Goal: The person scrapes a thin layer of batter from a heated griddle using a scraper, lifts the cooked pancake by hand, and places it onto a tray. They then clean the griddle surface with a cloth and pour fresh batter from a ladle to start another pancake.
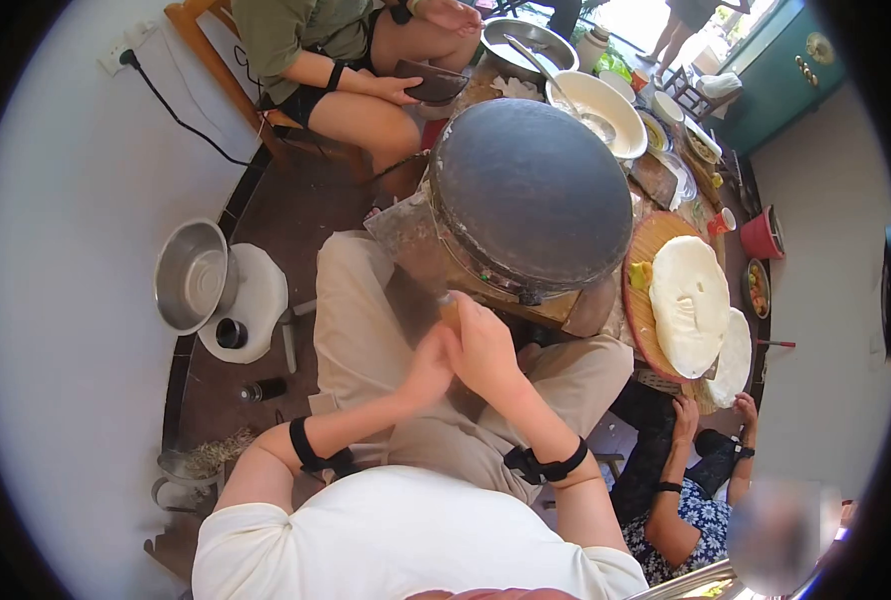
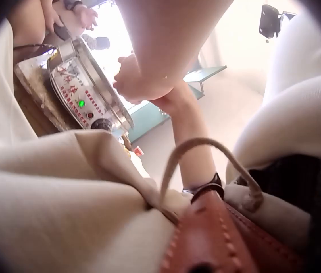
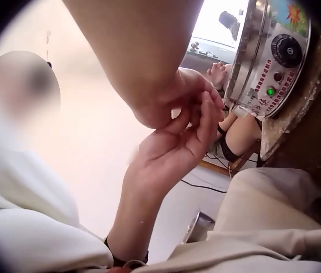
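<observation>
My two hands meet over my lap, just in front of a round black griddle (image 1: pixel 531 190). Fingers of my left hand (image 1: pixel 428 365) are loosely bent, its palm facing the right wrist camera. My right hand (image 1: pixel 484 350) overlaps it, fingers bent against the left fingers. In the right wrist view, the right hand (image 3: pixel 197 91) lies over the left hand's fingertips, the left hand (image 3: pixel 174 142) below it. A small brownish patch shows at the right fingertips in the head view; I cannot tell whether it is a held thing. On the griddle's front panel (image 3: pixel 277 79) a green light glows.
Right of the griddle, pale flat dough (image 1: pixel 691 305) lies on a round wooden board (image 1: pixel 651 235). Behind stand a cream basin (image 1: pixel 616 105) with a ladle and a metal bowl (image 1: pixel 556 50). A seated person (image 1: pixel 366 70) faces me; another person (image 1: pixel 686 510) sits at right. A steel bowl (image 1: pixel 191 275) stands left.
</observation>
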Tool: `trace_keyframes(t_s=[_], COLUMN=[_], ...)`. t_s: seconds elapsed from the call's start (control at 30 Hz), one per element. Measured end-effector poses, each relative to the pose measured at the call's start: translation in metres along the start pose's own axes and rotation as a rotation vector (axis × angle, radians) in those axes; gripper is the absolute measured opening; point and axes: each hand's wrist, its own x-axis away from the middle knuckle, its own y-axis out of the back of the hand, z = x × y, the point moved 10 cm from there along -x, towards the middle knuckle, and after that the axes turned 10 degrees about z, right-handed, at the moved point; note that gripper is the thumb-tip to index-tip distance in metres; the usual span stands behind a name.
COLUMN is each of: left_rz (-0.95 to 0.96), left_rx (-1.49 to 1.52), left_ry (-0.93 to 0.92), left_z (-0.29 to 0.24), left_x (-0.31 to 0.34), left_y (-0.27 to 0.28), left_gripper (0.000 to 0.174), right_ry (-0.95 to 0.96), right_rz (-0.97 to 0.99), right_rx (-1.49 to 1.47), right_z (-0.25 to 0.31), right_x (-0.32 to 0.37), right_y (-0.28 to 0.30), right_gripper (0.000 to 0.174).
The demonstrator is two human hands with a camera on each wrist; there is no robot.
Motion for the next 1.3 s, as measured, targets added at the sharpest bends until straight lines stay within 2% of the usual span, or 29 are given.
trace_keyframes(t_s=[0.1,0.2,0.23,0.4,0.6,0.7,0.83,0.87,0.97,1.07,1.17,1.23,1.3], left_rz=[0.184,0.608,0.629,0.588,0.460,0.407,0.355,0.347,0.324,0.277,0.228,0.223,0.249], left_rx=[0.308,-0.240,-0.322,-0.402,-0.346,-0.335,-0.403,-0.408,-0.418,-0.401,-0.369,-0.378,-0.383], left_ry=[0.088,-0.045,-0.097,-0.069,-0.008,0.015,0.015,0.022,0.038,0.051,0.058,0.064,0.044], left_z=[-0.056,-0.088,-0.093,-0.076,-0.063,-0.067,-0.069,-0.067,-0.062,-0.057,-0.048,-0.046,-0.051], left_x=[-0.010,-0.008,-0.007,-0.006,-0.004,-0.007,-0.009,-0.008,-0.007,-0.005,-0.007,-0.011,-0.017], left_y=[-0.038,-0.062,-0.062,-0.026,0.021,0.039,0.056,0.060,0.071,0.088,0.104,0.111,0.109], left_gripper=[0.025,0.029,0.030,0.031,0.030,0.029,0.028,0.028,0.028,0.029,0.029,0.029,0.029], right_ry=[-0.029,-0.176,-0.203,-0.228,-0.145,-0.057,0.004,-0.106,-0.228,-0.300,-0.003,-0.053,-0.096], right_rz=[-0.109,-0.094,-0.036,0.235,0.353,0.368,0.289,0.314,0.302,0.440,0.516,0.511,0.470], right_rx=[0.120,0.253,0.285,0.457,0.637,0.660,0.653,0.740,0.821,0.805,0.655,0.652,0.705], right_z=[-0.001,-0.017,-0.025,-0.020,0.001,0.019,0.019,-0.008,-0.062,-0.049,0.008,0.021,0.004], right_x=[-0.004,-0.002,0.001,-0.002,-0.052,-0.107,-0.201,-0.232,-0.308,-0.301,-0.242,-0.229,-0.244], right_y=[0.032,0.081,0.092,0.108,0.075,0.066,0.072,0.074,0.097,0.103,0.086,0.080,0.077], right_gripper=[0.037,0.034,0.035,0.038,0.028,0.021,0.014,0.014,0.019,0.020,0.020,0.018,0.017])
